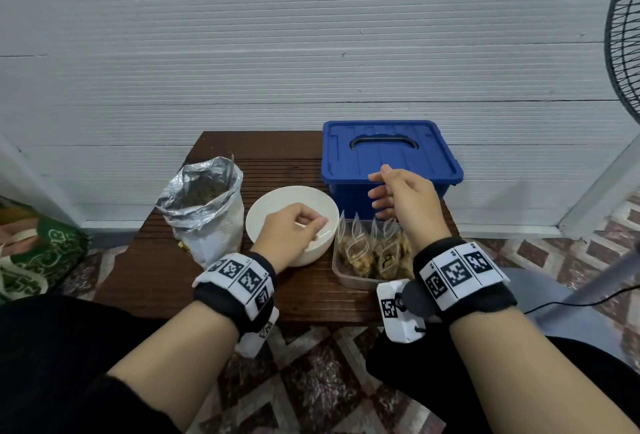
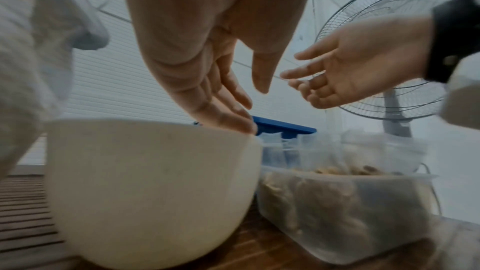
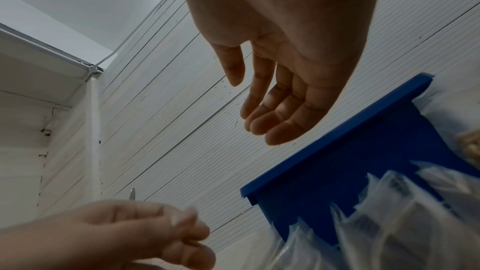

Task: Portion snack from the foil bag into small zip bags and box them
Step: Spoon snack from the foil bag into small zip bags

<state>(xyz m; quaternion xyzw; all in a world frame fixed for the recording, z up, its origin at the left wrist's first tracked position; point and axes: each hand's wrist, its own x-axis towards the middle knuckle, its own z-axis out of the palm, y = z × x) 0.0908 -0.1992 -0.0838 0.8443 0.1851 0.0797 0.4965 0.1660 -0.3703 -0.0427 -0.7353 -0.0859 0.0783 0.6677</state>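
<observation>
The foil bag (image 1: 204, 205) is standing open at the left of the dark wooden bench (image 1: 152, 270), its crumpled silver mouth gaping and dark snack showing inside; it is sitting just beside the white bowl (image 1: 277, 201). The filled zip bags (image 1: 367, 250) are standing upright, packed side by side in the clear plastic tub (image 1: 341, 277) at the right, which is touching or nearly touching the bowl. Behind the tub the blue lidded box (image 1: 391, 153) is sitting with its lid on.

The left hand (image 1: 289, 229) is hanging over the bowl's near rim, fingers bent down, the fingertips (image 2: 241, 126) reaching the rim in the left wrist view; whether it is pinching anything is hard to tell, as the view is blurred, but nothing is showing in its grip. The right hand (image 1: 403, 199) is hovering over the tub in front of the blue box, its grip loose and wide, holding nothing.

The zip bags are likely light, soft and slippery, and the snack inside is probably brittle, so squeezing the bellies is risking crumbs. Pinching each one by the stiffer zip strip at the top (image 3: 397, 186) looks the safest hold. The foil bag looks floppy and may slump or tip; gripping it at the folded mouth while steadying its base seems wise
</observation>
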